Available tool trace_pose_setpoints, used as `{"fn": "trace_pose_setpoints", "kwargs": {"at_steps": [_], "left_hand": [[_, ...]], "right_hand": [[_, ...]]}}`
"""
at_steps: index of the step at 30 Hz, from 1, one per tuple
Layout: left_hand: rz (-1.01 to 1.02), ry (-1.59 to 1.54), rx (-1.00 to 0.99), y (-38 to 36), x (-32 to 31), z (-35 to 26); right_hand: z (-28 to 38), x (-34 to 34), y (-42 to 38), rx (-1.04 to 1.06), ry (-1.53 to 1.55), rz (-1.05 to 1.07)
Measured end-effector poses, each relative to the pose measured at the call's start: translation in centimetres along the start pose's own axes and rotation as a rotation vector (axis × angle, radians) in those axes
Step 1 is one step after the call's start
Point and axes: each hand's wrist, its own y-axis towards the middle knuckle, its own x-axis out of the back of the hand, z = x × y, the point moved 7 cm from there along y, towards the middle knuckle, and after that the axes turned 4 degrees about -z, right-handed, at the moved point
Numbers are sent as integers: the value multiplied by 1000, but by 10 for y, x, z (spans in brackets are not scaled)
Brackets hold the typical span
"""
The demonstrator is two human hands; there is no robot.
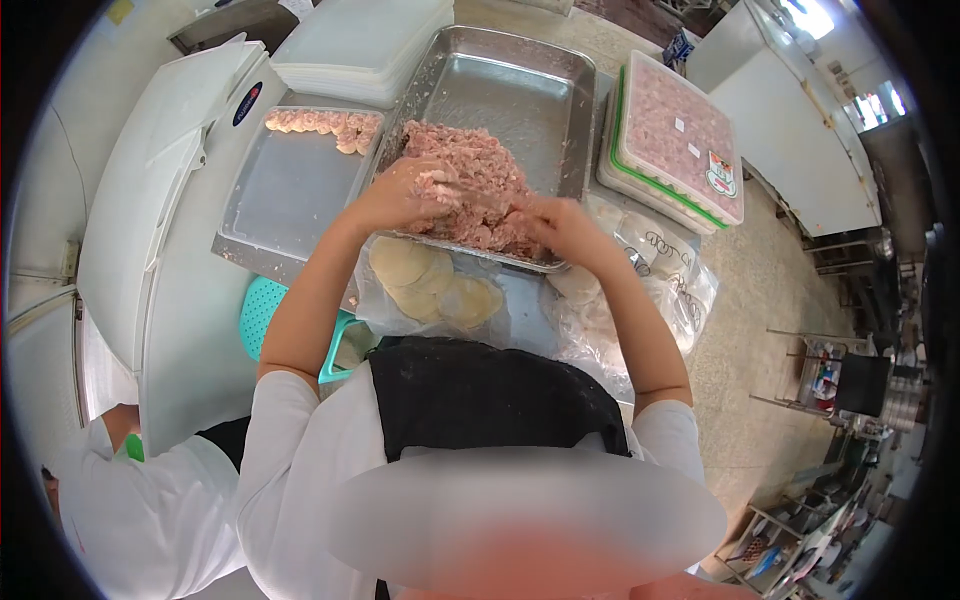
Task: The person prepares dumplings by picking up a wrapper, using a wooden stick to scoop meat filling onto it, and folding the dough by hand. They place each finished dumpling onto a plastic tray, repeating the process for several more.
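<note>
Ground meat point(470, 165) is heaped in the near left part of a deep metal tray point(520, 80). My left hand point(410, 192) is at the left side of the heap, its fingers curled around something pale pink that looks like meat. At the heap's right side, my right hand point(565, 232) is closed, with its fingertips at the meat; what it holds is too small to make out. Round pale wrappers point(430, 285) lie on plastic just below the tray. To the left, a shallow tray point(295, 180) carries rows of small meat-filled pieces point(330, 124) along its far edge.
Stacked white lids point(365, 45) stand at the back left. Lidded containers of meat point(680, 130) are at the right, with plastic bags point(650, 270) nearer me. A turquoise basket point(262, 315) sits below the left tray. A co-worker's white sleeve point(150, 500) shows at lower left.
</note>
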Motion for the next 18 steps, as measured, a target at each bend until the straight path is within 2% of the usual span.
{"fn": "trace_pose_setpoints", "kwargs": {"at_steps": [1,2,3,4,5,7,9,11,13,14,15,16,17,18], "left_hand": [[-100,-82,60,0,0,18],[-104,-79,64,1,-2,24],[-165,-80,151,2,1,36],[-225,-84,239,2,5,44],[-229,-83,239,3,5,42],[-149,-37,316,3,0,43],[-170,7,373,-4,-4,47],[-190,61,420,-10,3,52],[-214,-130,260,-15,7,45],[-203,-137,251,-14,9,25],[-199,-79,116,-13,17,-7],[-202,-21,-17,-13,23,-30],[-202,-28,-23,-14,23,-27],[-100,72,11,-13,15,-18]], "right_hand": [[3,11,4,-39,-267,-7],[5,20,8,-76,-535,-14],[11,16,7,-68,-534,-13],[25,12,2,-17,-557,-112],[36,11,0,32,-580,-211],[-2,-15,8,29,-588,-214],[-18,-19,9,15,-595,-215],[-35,-1,6,-204,-732,-90],[-21,20,-6,-230,-640,-81],[-8,30,-12,-243,-552,-68],[8,37,-16,-229,-313,-101],[13,36,-19,-232,-323,-103],[27,32,-20,-112,-178,-119],[40,27,-21,5,-32,-135]]}}
